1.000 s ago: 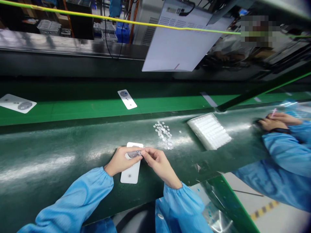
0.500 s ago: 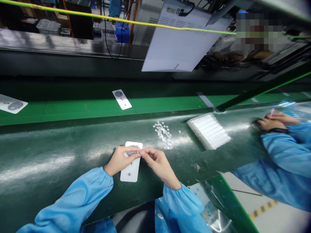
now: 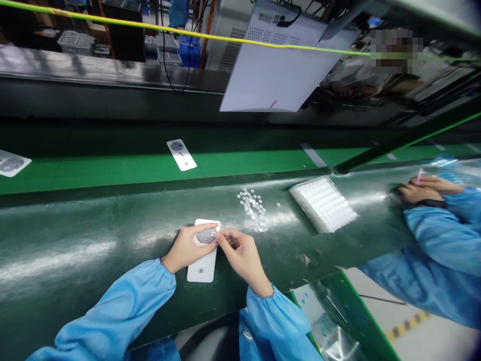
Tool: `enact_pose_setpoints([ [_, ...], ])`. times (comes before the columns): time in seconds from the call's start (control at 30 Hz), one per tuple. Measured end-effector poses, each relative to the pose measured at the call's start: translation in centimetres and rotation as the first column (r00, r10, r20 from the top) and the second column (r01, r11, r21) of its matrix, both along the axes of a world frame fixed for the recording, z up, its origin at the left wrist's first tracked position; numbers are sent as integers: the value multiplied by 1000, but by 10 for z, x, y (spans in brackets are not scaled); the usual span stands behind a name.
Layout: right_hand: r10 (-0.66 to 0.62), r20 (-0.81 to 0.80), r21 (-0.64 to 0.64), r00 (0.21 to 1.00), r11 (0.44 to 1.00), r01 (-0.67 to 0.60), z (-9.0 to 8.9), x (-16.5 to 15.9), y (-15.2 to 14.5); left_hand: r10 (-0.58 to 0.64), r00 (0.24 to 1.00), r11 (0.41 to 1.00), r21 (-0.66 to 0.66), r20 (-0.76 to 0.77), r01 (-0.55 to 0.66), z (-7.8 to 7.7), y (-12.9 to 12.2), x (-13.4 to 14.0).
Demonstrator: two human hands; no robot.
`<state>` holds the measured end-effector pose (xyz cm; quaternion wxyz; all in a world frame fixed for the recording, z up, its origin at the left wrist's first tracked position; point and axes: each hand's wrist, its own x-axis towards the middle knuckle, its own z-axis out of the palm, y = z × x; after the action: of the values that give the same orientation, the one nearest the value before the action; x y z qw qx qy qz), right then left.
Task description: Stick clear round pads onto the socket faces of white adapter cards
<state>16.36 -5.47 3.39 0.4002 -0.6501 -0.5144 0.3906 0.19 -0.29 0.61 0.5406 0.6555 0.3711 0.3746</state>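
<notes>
A white rounded panel [image 3: 200,260] lies upright before me on the dark green bench, with a grey round plate [image 3: 206,235] near its far end. My left hand [image 3: 185,248] grips the panel from the left, forefinger above the grey plate and thumb below it. At the plate's right edge, my right hand [image 3: 240,250] pinches a small pale disc [image 3: 214,234] between thumb and forefinger. Its other fingers are curled in. Beyond my right hand, many similar clear discs [image 3: 251,203] lie scattered in a loose patch.
A plastic-wrapped white pack [image 3: 323,203] lies right of the discs. Behind the bench runs a green conveyor belt [image 3: 112,170] carrying another white panel [image 3: 182,155]. A co-worker's hands [image 3: 428,190] are at the far right. A green slanted post [image 3: 376,148] crosses the belt.
My fingers have parted somewhat over the grey plate, so more of it shows. My right wrist has shifted slightly left. Panels on the belt have moved left.
</notes>
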Motion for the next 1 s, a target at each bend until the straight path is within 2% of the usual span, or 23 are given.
enact_pose_setpoints([
  [0.4, -47, 47, -7, 998, 999, 47, 2, -8, 1, -17, 1000, 1000, -7, 9, 17, 1, 0, -2],
  [0.7, -20, 51, 7, 998, 1000, 19, 2, -7, 2, -14, 1000, 1000, 28, -9, 15, 2, 0, -2],
  [1.0, -32, 40, 9, 999, 999, 32, 4, -5, 4, -49, 995, 999, -4, 82, 49, 6, 1, -8],
])
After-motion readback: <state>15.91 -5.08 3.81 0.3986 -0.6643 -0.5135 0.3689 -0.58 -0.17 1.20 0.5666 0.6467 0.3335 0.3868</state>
